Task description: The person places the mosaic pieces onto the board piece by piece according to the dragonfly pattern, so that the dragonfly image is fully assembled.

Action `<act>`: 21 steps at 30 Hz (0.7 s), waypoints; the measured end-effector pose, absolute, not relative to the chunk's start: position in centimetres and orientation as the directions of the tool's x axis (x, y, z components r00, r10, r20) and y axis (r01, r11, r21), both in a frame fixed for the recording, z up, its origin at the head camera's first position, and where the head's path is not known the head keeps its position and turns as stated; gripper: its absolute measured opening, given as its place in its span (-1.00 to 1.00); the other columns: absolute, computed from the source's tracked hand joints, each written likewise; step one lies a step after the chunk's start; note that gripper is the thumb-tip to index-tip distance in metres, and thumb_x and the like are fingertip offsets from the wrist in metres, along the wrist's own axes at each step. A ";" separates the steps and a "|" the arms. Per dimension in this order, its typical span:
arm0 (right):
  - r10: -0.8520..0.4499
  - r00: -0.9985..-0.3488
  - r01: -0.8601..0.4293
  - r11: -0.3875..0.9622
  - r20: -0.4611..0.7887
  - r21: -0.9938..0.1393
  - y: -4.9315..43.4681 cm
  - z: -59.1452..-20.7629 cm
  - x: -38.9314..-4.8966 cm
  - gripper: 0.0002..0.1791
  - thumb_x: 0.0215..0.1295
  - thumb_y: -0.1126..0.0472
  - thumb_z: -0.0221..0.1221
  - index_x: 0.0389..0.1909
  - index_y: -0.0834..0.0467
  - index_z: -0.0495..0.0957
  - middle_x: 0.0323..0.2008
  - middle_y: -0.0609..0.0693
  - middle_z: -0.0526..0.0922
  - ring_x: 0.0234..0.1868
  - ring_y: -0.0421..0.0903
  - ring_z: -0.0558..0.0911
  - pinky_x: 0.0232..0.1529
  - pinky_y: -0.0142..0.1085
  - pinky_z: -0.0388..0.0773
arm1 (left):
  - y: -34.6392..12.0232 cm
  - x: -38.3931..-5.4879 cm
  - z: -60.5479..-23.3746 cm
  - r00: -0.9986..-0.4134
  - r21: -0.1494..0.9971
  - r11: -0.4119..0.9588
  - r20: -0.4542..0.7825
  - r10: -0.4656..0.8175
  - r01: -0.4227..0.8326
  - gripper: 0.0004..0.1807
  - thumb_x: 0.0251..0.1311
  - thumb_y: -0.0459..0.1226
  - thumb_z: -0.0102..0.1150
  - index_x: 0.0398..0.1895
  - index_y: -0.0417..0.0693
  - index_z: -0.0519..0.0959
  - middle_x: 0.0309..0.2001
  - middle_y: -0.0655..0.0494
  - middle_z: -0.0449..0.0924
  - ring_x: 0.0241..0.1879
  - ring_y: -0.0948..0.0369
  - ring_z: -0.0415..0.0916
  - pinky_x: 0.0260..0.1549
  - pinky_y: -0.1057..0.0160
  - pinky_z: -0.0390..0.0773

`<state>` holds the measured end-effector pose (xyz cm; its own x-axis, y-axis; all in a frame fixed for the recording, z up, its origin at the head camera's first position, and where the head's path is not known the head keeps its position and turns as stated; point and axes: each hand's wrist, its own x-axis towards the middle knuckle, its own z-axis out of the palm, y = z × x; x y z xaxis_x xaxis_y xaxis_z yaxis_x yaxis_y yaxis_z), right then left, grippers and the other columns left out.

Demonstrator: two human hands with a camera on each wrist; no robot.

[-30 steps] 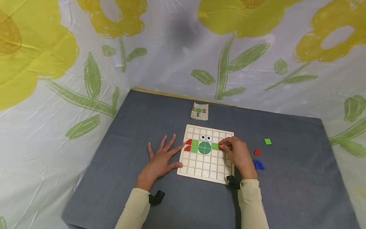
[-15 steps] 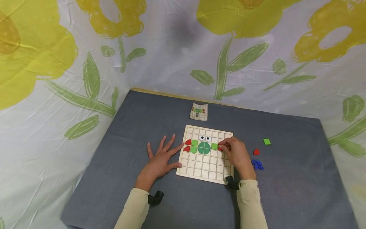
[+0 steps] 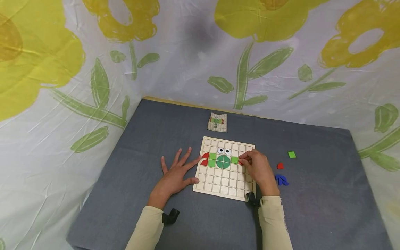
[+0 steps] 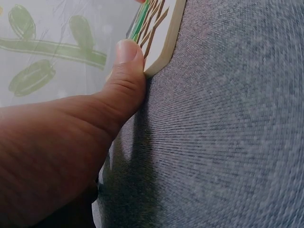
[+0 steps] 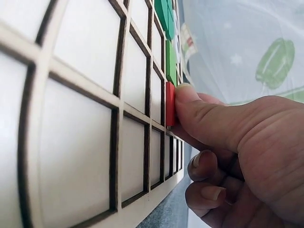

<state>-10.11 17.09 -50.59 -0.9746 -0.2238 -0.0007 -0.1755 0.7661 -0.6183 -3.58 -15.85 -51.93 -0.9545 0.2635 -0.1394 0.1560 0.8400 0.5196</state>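
A square wooden grid board (image 3: pixel 218 180) lies on the grey table. Its cells hold a green circle of quarter pieces (image 3: pixel 223 161), two eye pieces (image 3: pixel 224 151), light green squares (image 3: pixel 211 160) and red quarter pieces (image 3: pixel 204 159) at the left. My left hand (image 3: pixel 173 178) is spread flat, index fingertip and thumb at the board's left edge. In the left wrist view the thumb (image 4: pixel 126 76) touches that edge. My right hand (image 3: pixel 258 169) pinches a red tile (image 5: pixel 170 104) between thumb and finger, just right of a light green square (image 5: pixel 171 61) on the board.
A small pattern card (image 3: pixel 217 122) lies behind the board. To the right on the table are a green square tile (image 3: pixel 292 154), a red piece (image 3: pixel 280 166) and a small pile of blue pieces (image 3: pixel 282 180). A flower-printed cloth (image 3: pixel 187 69) hangs behind.
Both hands stay nearly in place. The right hand keeps its pinch on the red tile at the same cell; the whole view has shifted very slightly.
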 end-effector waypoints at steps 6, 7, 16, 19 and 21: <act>-0.223 -0.975 -0.182 0.769 0.010 -0.613 17.1 -50.7 -10.1 -0.94 0.40 0.24 0.40 -0.18 0.12 0.80 -0.29 -0.02 0.65 -0.34 -0.11 0.60 -0.28 -0.16 0.58 | -15.9 -3.6 -52.0 -0.954 0.523 0.839 -0.143 0.264 0.153 -0.01 0.14 0.26 0.37 0.67 0.49 0.20 0.74 0.15 -0.18 0.71 -0.11 -0.39 0.33 -0.62 -0.64; -0.223 -0.975 -0.183 0.768 0.012 -0.613 17.1 -50.7 -10.1 -0.94 0.40 0.24 0.41 -0.18 0.12 0.80 -0.29 -0.02 0.65 -0.34 -0.11 0.59 -0.29 -0.16 0.57 | -15.9 -3.6 -52.0 -0.954 0.524 0.838 -0.142 0.263 0.153 -0.01 0.14 0.26 0.37 0.67 0.49 0.20 0.74 0.14 -0.17 0.71 -0.12 -0.39 0.33 -0.62 -0.64; -0.210 -0.977 -0.188 0.771 0.037 -0.608 17.3 -50.5 -10.1 -0.94 0.41 0.23 0.40 -0.17 0.11 0.80 -0.27 -0.01 0.65 -0.33 -0.08 0.59 -0.28 -0.16 0.56 | -15.8 -3.5 -51.9 -0.956 0.527 0.836 -0.132 0.262 0.156 -0.01 0.14 0.23 0.40 0.67 0.46 0.22 0.74 0.12 -0.15 0.71 -0.13 -0.37 0.33 -0.62 -0.64; -0.189 -0.980 -0.188 0.781 0.061 -0.596 17.9 -50.4 -10.2 -0.90 0.42 0.21 0.39 -0.13 0.13 0.79 -0.25 0.01 0.66 -0.33 -0.06 0.59 -0.28 -0.16 0.56 | -15.8 -3.5 -52.0 -0.957 0.527 0.835 -0.128 0.261 0.157 -0.01 0.13 0.22 0.41 0.66 0.45 0.24 0.74 0.11 -0.14 0.71 -0.14 -0.36 0.34 -0.62 -0.63; -0.168 -0.982 -0.189 0.784 0.091 -0.591 18.6 -50.3 -10.2 -0.87 0.43 0.22 0.39 -0.10 0.15 0.79 -0.24 0.04 0.65 -0.32 -0.03 0.60 -0.27 -0.14 0.57 | -15.8 -3.5 -51.9 -0.958 0.527 0.835 -0.125 0.260 0.158 -0.01 0.13 0.22 0.41 0.66 0.45 0.24 0.74 0.11 -0.14 0.71 -0.14 -0.35 0.34 -0.62 -0.62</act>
